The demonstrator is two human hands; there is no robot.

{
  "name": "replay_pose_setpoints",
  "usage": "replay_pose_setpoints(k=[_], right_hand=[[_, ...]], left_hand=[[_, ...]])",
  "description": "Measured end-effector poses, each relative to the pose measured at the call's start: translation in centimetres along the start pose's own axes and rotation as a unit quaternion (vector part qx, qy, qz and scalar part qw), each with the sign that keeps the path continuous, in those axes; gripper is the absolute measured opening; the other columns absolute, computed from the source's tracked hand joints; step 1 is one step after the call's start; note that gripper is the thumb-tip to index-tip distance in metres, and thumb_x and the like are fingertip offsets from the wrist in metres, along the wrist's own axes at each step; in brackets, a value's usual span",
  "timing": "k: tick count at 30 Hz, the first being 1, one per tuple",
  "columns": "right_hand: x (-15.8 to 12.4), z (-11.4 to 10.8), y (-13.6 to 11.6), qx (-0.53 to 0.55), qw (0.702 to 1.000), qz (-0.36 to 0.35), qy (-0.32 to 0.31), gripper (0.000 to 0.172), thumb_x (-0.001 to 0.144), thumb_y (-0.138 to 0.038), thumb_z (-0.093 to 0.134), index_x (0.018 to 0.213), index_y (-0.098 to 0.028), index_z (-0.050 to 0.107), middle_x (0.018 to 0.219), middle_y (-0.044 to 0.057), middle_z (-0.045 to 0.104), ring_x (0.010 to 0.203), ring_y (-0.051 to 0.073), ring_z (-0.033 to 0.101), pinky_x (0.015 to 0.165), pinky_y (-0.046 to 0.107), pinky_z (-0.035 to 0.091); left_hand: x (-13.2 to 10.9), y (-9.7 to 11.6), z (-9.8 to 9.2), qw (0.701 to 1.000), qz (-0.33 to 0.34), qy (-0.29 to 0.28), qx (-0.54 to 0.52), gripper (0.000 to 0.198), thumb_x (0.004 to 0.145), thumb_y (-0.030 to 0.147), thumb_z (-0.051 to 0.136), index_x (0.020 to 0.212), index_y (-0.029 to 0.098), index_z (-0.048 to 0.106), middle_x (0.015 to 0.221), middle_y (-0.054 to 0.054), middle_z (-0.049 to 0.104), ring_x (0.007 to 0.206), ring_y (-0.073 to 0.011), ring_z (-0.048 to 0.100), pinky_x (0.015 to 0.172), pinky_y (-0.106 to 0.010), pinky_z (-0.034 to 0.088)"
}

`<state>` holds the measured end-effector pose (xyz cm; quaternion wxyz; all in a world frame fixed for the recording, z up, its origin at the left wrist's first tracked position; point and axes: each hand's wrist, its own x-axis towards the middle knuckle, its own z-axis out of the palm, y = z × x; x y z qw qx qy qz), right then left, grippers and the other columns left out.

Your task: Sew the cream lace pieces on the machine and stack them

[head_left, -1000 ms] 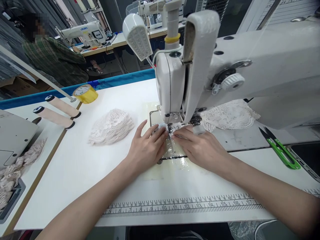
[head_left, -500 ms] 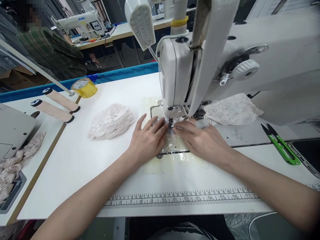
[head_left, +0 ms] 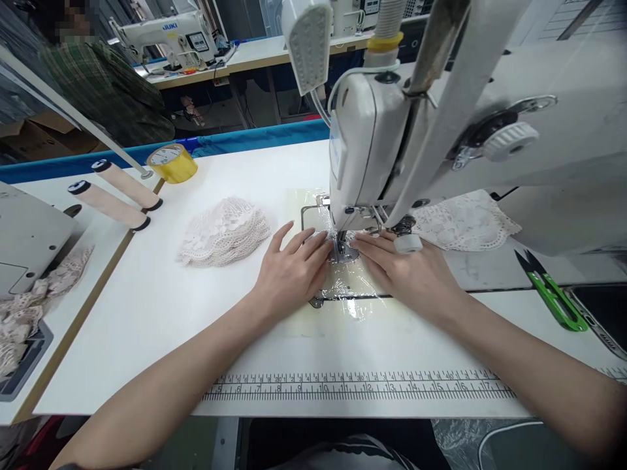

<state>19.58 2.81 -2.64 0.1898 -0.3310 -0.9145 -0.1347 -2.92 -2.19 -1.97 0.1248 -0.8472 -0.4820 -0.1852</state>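
My left hand (head_left: 292, 273) lies on the machine bed just left of the presser foot (head_left: 341, 239), fingers stretched out and spread. From the other side my right hand (head_left: 412, 266) reaches in, its fingers extended flat toward the needle area. Between the fingertips a little white lace (head_left: 350, 236) shows at the foot; most of it is hidden by the hands and the head of the sewing machine (head_left: 365, 150). A stack of white lace pieces (head_left: 223, 234) rests left of my left hand. More lace pieces (head_left: 465, 222) lie behind my right hand, under the machine arm.
Green thread snips (head_left: 556, 297) and a phone (head_left: 600, 310) lie at the right. Yellow tape (head_left: 172, 163) and two thread cones (head_left: 108, 205) stand at the left. A printed ruler (head_left: 362, 386) runs along the front edge. Another person (head_left: 105, 91) is in the background.
The view has shifted slightly, so the machine appears farther right. Both hands stay beside the presser foot, with a somewhat wider gap between their fingertips.
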Motion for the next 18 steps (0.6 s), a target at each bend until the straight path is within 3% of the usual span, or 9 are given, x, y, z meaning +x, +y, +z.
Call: replay_pose_setpoints(k=[3, 5, 8, 9, 11, 13, 14, 16, 18], right_hand=[[0.1, -0.2, 0.0, -0.012, 0.999, 0.002, -0.031, 0.043, 0.084, 0.0, 0.05, 0.121, -0.016, 0.066, 0.094, 0.009, 0.073, 0.081, 0.021, 0.065, 0.055, 0.028, 0.043], [0.3, -0.7, -0.1, 0.016, 0.999, 0.028, -0.036, 0.039, 0.084, 0.0, 0.049, 0.111, -0.017, 0.072, 0.086, 0.008, 0.073, 0.071, 0.019, 0.063, 0.052, 0.027, 0.042], [0.8, -1.9, -0.4, 0.234, 0.966, 0.102, -0.042, 0.028, 0.086, -0.008, 0.051, 0.097, -0.019, 0.075, 0.08, 0.004, 0.072, 0.063, 0.014, 0.062, 0.055, 0.026, 0.046], [0.9, -2.3, -0.5, 0.354, 0.925, 0.12, -0.067, 0.027, 0.085, -0.009, 0.052, 0.098, -0.019, 0.074, 0.083, 0.002, 0.073, 0.067, 0.014, 0.064, 0.059, 0.025, 0.049], [1.2, -3.0, -0.5, 0.575, 0.795, 0.134, -0.139, 0.026, 0.083, -0.008, 0.052, 0.1, -0.017, 0.071, 0.093, 0.003, 0.073, 0.079, 0.013, 0.066, 0.068, 0.024, 0.052], [1.4, -3.1, -0.4, 0.708, 0.666, 0.14, -0.19, 0.024, 0.081, -0.007, 0.055, 0.1, -0.014, 0.069, 0.095, 0.004, 0.072, 0.085, 0.012, 0.066, 0.074, 0.023, 0.052], [1.4, -3.0, -0.3, 0.748, 0.617, 0.153, -0.192, 0.024, 0.079, -0.005, 0.057, 0.098, -0.013, 0.068, 0.092, 0.003, 0.071, 0.082, 0.011, 0.065, 0.075, 0.023, 0.051], [1.5, -2.6, -0.1, 0.801, 0.534, 0.198, -0.183, 0.023, 0.074, -0.001, 0.058, 0.091, -0.013, 0.067, 0.084, 0.001, 0.069, 0.079, 0.01, 0.064, 0.075, 0.02, 0.05], [1.5, -2.3, 0.2, 0.828, 0.484, 0.207, -0.195, 0.019, 0.076, -0.005, 0.062, 0.091, -0.014, 0.067, 0.088, 0.001, 0.068, 0.086, 0.011, 0.064, 0.077, 0.019, 0.05]], left_hand=[[-0.1, 0.1, -0.2, 0.999, 0.014, 0.027, -0.012, 0.03, 0.094, 0.023, 0.051, 0.122, 0.019, 0.061, 0.121, -0.005, 0.068, 0.115, -0.0227, 0.061, 0.11, -0.049, 0.036], [-0.2, 0.3, -0.3, 0.998, 0.028, 0.044, -0.028, 0.032, 0.093, 0.024, 0.055, 0.124, 0.019, 0.06, 0.118, -0.005, 0.07, 0.112, -0.0217, 0.063, 0.107, -0.046, 0.04], [-0.1, 0.7, -0.4, 0.995, 0.034, 0.045, -0.079, 0.042, 0.09, 0.025, 0.059, 0.131, 0.018, 0.053, 0.126, -0.008, 0.065, 0.116, -0.0222, 0.06, 0.097, -0.041, 0.048], [-0.1, 0.7, -0.5, 0.993, 0.029, 0.037, -0.111, 0.041, 0.09, 0.026, 0.06, 0.13, 0.019, 0.054, 0.13, -0.009, 0.062, 0.118, -0.0234, 0.058, 0.095, -0.04, 0.049], [0.0, 0.7, -0.9, 0.978, 0.008, 0.008, -0.206, 0.028, 0.09, 0.027, 0.06, 0.117, 0.021, 0.061, 0.134, -0.01, 0.058, 0.121, -0.026, 0.056, 0.094, -0.041, 0.05], [-0.2, 0.4, -1.5, 0.942, -0.025, -0.041, -0.332, 0.011, 0.091, 0.028, 0.058, 0.095, 0.023, 0.067, 0.123, -0.006, 0.065, 0.11, -0.0245, 0.062, 0.087, -0.036, 0.054], [-0.4, 0.0, -1.8, 0.92, -0.063, -0.057, -0.383, 0.011, 0.091, 0.031, 0.058, 0.095, 0.024, 0.066, 0.111, -0.004, 0.068, 0.098, -0.022, 0.066, 0.075, -0.031, 0.057], [-0.8, -0.8, -2.3, 0.884, -0.135, -0.068, -0.442, 0.013, 0.093, 0.032, 0.055, 0.086, 0.025, 0.063, 0.083, 0.002, 0.068, 0.071, -0.016, 0.065, 0.054, -0.024, 0.052], [-1.0, -1.6, -2.5, 0.872, -0.156, -0.063, -0.459, 0.011, 0.092, 0.031, 0.057, 0.083, 0.026, 0.06, 0.07, 0.007, 0.062, 0.058, -0.0121, 0.057, 0.046, -0.021, 0.046]])
